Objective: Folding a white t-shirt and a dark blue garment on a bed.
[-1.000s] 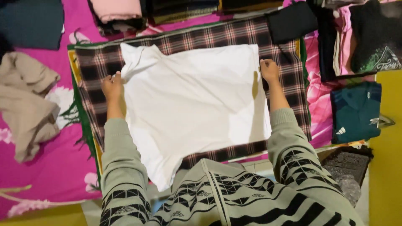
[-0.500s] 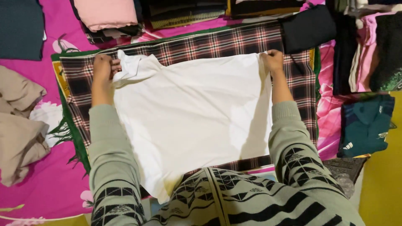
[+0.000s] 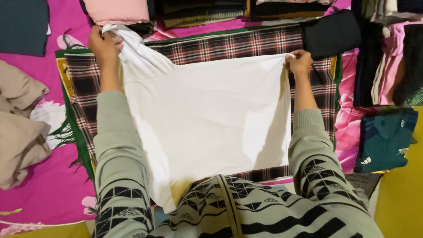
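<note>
White garment [image 3: 207, 119] spread flat on plaid blanket [image 3: 238, 44], smooth, far-left corner bunched. Left hand [image 3: 104, 44] fingers clamped on that corner; right hand [image 3: 299, 61] pinching far-right corner. Beige clothes [image 3: 20, 128] lying left, pink folded stack [image 3: 116, 11] top, teal shirt [image 3: 385, 139] right.

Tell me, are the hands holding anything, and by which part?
Yes, both hold the white shirt. The left hand grips its far left corner, lifted and bunched; the right hand pinches its far right corner. The rest lies on the plaid cloth.
</note>
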